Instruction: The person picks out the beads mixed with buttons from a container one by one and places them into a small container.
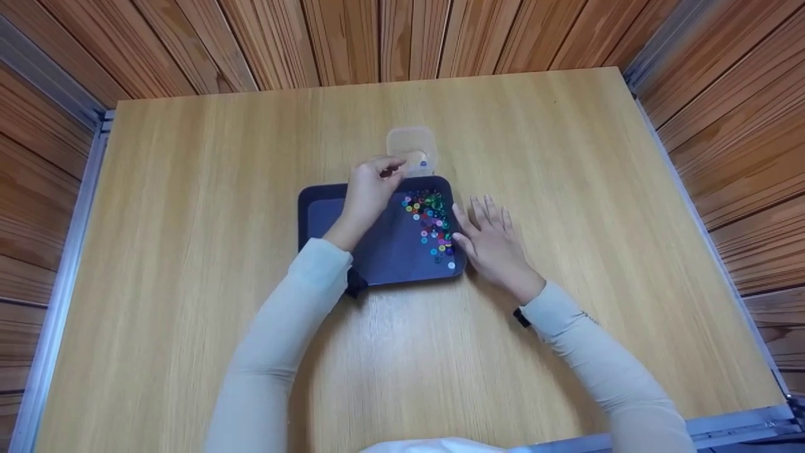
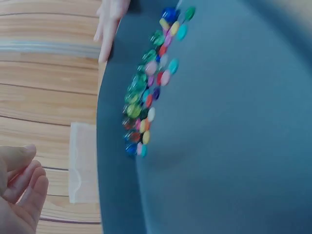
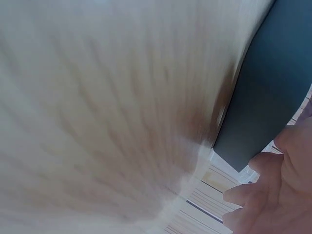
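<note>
A dark blue tray lies on the table, with many coloured buttons and shiny green glass beads along its right side. Beyond the tray's far edge stands a small clear plastic container, and a small blue piece shows in it. My left hand hovers by the container's near left side. Its thumb and fingers are loosely bent, with a gap between them and nothing visible in it. My right hand is spread at the tray's right edge, fingertips touching the rim.
The wooden table extends around the tray on all sides. Wood-plank walls stand behind and at both sides, with metal rails along the table's edges. A black band is below the left sleeve.
</note>
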A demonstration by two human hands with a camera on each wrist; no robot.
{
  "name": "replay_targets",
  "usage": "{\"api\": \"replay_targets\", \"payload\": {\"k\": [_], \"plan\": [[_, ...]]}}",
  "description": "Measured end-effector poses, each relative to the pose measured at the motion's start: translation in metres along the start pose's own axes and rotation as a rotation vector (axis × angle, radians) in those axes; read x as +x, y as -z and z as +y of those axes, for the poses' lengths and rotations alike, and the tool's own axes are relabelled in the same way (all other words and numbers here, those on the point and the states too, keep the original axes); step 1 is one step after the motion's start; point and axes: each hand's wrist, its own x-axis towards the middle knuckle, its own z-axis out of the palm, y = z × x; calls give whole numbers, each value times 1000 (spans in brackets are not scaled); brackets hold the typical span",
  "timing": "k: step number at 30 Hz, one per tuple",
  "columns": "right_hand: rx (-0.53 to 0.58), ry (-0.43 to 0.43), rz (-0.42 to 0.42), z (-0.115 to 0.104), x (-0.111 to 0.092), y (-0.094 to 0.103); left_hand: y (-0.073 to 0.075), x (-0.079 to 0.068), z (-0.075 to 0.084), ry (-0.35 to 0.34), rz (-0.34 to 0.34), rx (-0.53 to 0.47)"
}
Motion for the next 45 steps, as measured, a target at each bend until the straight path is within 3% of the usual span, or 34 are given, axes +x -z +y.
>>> {"api": "replay_targets", "payload": {"k": [6,17,31,41,45], "plan": [[-11,-3,-10,1,2,1,-13,-18,-10,34,16,-97],[-10,-1,-11,1,2,0,-43,-31,-24,59,-28,-129],[2,-2,6,1,2,0,-66,-36,-32,84,-169,11],[-7,-1,4,1,1,0,-74,-40,-30,45,-183,81],[-9,1,17,1,1,0,-78,-40,-28,30,-198,162]]}}
